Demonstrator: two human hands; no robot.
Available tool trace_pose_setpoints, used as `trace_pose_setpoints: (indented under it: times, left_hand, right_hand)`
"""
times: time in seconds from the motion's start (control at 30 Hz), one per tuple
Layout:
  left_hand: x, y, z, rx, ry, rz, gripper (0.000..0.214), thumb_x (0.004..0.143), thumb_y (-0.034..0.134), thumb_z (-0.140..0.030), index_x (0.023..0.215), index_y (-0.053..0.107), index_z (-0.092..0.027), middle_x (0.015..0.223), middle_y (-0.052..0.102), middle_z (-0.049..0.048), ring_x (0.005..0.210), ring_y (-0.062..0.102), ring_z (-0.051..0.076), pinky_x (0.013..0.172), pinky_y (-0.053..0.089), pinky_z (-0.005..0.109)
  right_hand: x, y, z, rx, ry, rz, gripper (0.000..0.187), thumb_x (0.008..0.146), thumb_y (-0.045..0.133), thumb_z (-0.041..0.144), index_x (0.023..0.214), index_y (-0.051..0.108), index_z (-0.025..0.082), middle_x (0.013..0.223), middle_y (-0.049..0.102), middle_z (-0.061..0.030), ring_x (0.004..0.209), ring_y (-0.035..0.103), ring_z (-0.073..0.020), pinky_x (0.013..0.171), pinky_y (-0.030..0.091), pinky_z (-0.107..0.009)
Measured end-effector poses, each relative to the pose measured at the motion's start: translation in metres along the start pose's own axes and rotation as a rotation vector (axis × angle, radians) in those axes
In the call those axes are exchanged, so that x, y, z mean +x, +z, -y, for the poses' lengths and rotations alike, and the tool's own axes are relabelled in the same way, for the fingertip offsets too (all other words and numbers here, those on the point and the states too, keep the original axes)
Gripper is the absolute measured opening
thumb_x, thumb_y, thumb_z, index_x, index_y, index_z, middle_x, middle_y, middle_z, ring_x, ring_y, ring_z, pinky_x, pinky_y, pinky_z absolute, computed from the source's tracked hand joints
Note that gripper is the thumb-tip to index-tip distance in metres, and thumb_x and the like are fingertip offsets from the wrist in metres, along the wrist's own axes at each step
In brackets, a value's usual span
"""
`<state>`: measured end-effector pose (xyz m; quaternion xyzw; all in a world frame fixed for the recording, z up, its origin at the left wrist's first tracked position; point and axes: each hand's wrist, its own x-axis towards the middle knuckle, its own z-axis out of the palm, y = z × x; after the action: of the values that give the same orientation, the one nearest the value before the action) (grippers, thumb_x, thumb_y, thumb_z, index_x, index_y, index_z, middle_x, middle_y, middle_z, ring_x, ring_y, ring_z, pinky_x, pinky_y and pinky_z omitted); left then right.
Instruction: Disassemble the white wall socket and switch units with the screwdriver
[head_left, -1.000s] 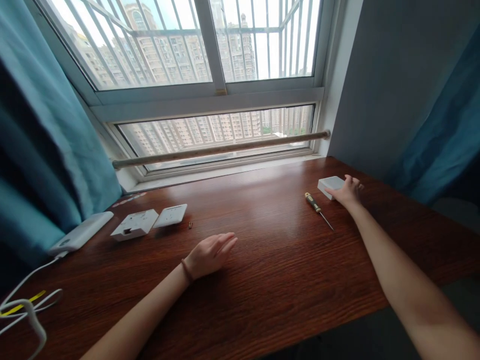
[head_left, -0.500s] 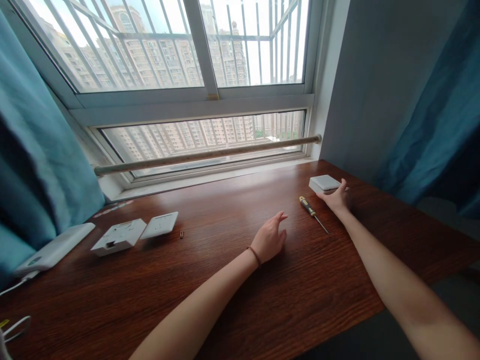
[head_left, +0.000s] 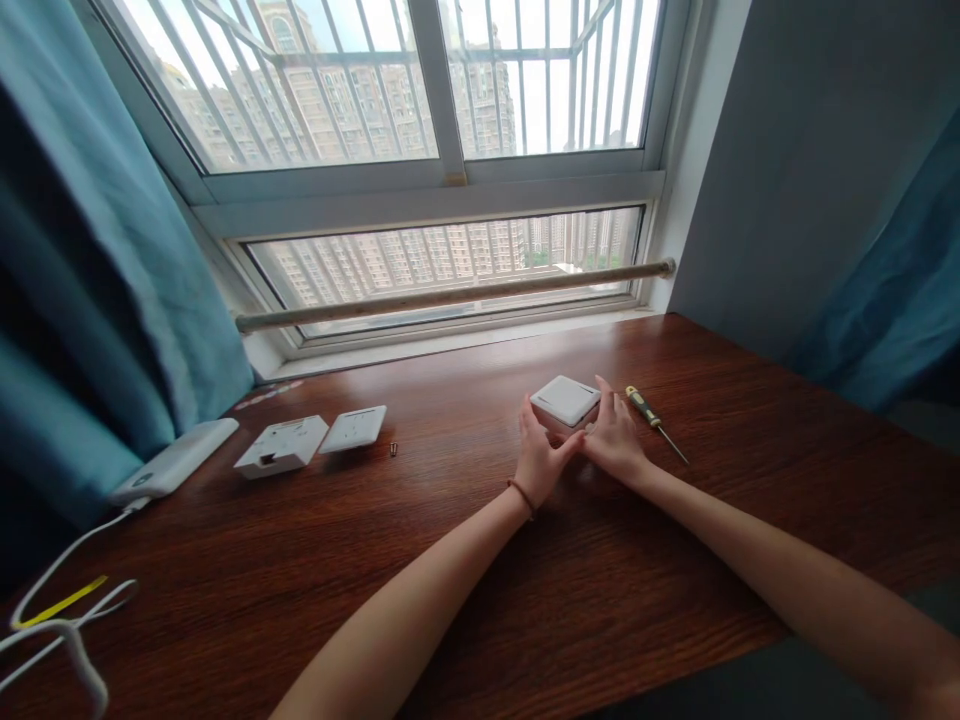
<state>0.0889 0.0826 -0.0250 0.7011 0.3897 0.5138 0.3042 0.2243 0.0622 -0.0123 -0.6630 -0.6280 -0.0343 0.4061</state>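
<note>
A white square wall box with a smooth cover plate and dark slots along its edges lies on the table between my hands. My left hand holds its left and near side, fingers along the edge. Curved around the right and near side is my right hand. Both thumbs come together at the near corner. Just right of my right hand lies a screwdriver with a dark and yellow handle, its shaft pointing toward me. The underside of the box is hidden.
On the left lie an opened white box, a loose socket cover plate and small screws. Farther left is a white power bank with a white cable. The wooden table meets a window ledge at the back.
My right hand has brought the white wall box leftward, from beyond the screwdriver to its left side. My left hand has closed in on the box. The view has shifted slightly.
</note>
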Motion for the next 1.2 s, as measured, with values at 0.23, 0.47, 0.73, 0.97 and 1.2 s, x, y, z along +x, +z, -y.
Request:
trace_pose_setpoints:
  times: [0.23,0.47,0.73,0.97,1.2]
  left_hand:
    - [0.002,-0.002,0.008,-0.006,-0.079,0.003,0.100,0.058,0.075,-0.033,0.135,0.016,-0.009,0.134,0.031,0.0211,0.128,0.031,0.031,0.106,0.026,0.044]
    - [0.017,-0.022,0.026,-0.132,-0.053,0.131,0.100,0.057,0.076,-0.028,0.136,0.015,-0.016,0.126,0.044,0.0155,0.117,0.046,0.027,0.100,0.036,0.042]
    - [-0.007,-0.095,0.022,-0.070,-0.020,0.260,0.095,0.060,0.075,-0.022,0.136,0.018,-0.023,0.130,0.042,0.0109,0.122,0.043,0.026,0.105,0.032,0.042]
    - [-0.021,-0.109,0.011,-0.161,-0.112,0.330,0.096,0.058,0.075,-0.019,0.136,0.019,-0.025,0.130,0.041,0.0100,0.125,0.039,0.028,0.106,0.031,0.044]
    - [-0.019,-0.108,0.015,-0.214,-0.100,0.405,0.092,0.059,0.073,-0.014,0.135,0.022,-0.024,0.131,0.041,0.0104,0.125,0.040,0.027,0.107,0.030,0.043]
  right_hand:
    - [-0.006,0.004,-0.006,0.052,-0.037,0.099,0.092,0.059,0.066,0.036,0.136,0.023,0.010,0.109,0.049,-0.0172,0.103,0.047,-0.0337,0.088,0.040,-0.047]
    - [-0.002,0.001,-0.008,0.330,0.052,0.193,0.086,0.062,0.061,0.016,0.137,0.018,0.014,0.104,0.058,-0.0117,0.090,0.059,-0.0236,0.081,0.047,-0.038]
    - [-0.026,0.000,0.021,0.484,0.054,0.226,0.058,0.074,0.049,0.014,0.129,0.033,0.016,0.087,0.070,-0.0057,0.073,0.066,-0.0173,0.069,0.052,-0.029]
    - [-0.035,-0.012,0.036,0.421,0.020,0.263,0.043,0.078,0.047,0.018,0.121,0.044,0.018,0.077,0.072,-0.0020,0.068,0.067,-0.0179,0.067,0.050,-0.028]
    - [-0.036,-0.014,0.035,0.337,-0.016,0.282,0.039,0.079,0.046,0.020,0.118,0.049,0.018,0.069,0.072,-0.0007,0.060,0.066,-0.0189,0.064,0.049,-0.029]
